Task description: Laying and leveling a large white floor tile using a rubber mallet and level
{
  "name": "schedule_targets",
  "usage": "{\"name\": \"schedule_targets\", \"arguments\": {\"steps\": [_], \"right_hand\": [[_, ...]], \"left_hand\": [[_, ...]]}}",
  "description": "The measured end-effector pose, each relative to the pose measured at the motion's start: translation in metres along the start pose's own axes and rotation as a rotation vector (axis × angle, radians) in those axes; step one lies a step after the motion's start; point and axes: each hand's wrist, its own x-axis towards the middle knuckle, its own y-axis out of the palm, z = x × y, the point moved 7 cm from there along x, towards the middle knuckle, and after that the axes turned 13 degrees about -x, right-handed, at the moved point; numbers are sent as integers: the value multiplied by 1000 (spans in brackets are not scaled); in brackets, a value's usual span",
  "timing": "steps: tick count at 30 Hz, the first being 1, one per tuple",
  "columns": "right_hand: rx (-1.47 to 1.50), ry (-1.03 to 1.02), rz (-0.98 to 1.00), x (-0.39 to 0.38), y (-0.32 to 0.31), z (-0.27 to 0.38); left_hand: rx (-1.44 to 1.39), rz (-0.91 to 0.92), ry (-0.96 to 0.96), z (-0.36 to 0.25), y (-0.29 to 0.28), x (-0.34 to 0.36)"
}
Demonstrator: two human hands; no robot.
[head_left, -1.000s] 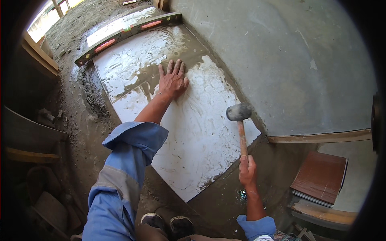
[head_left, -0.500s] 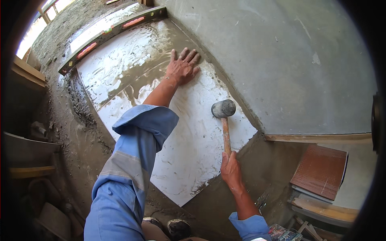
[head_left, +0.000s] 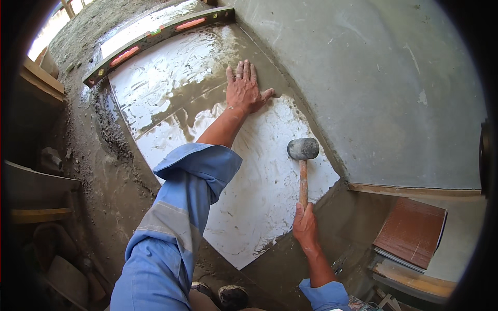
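My left hand [head_left: 244,92] lies flat with fingers spread across the wet, slurry-smeared seam between two white floor tiles. Wrapped round the wooden handle of a rubber mallet [head_left: 303,150] is my right hand [head_left: 305,226]. The mallet's dark grey head is over the right part of the nearer white tile [head_left: 244,207], close to the wall; I cannot tell whether it touches. Beyond my left hand, the farther tile [head_left: 150,88] is streaked with grey cement. A long spirit level [head_left: 168,33] with red grips rests across its far end.
A smooth grey wall [head_left: 373,93] borders the tiles on the right. Wet mortar and rough ground [head_left: 93,171] run along the left. A stack of brown tiles [head_left: 411,234] stands at the lower right, beside a wooden strip [head_left: 415,193]. My shoes [head_left: 232,296] are at the bottom.
The view has shifted, so the whole scene sits a little lower and farther right. My left thumb now spreads wider from the fingers. My right hand still grips the mallet.
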Motion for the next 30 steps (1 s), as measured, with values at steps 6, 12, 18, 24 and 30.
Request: {"name": "schedule_targets", "arguments": {"steps": [6, 12, 18, 24, 30], "right_hand": [[-10, 34, 25, 0, 1, -1], [181, -108, -137, 37, -36, 15], [666, -115, -513, 72, -75, 60], [237, -107, -225, 98, -39, 81], [-26, -114, -126, 95, -20, 73]], "left_hand": [[-2, 26, 36, 3, 0, 2], [7, 50, 36, 1, 5, 6], [7, 20, 40, 4, 5, 5], [23, 7, 39, 10, 7, 1], [19, 0, 43, 3, 2, 3]]}}
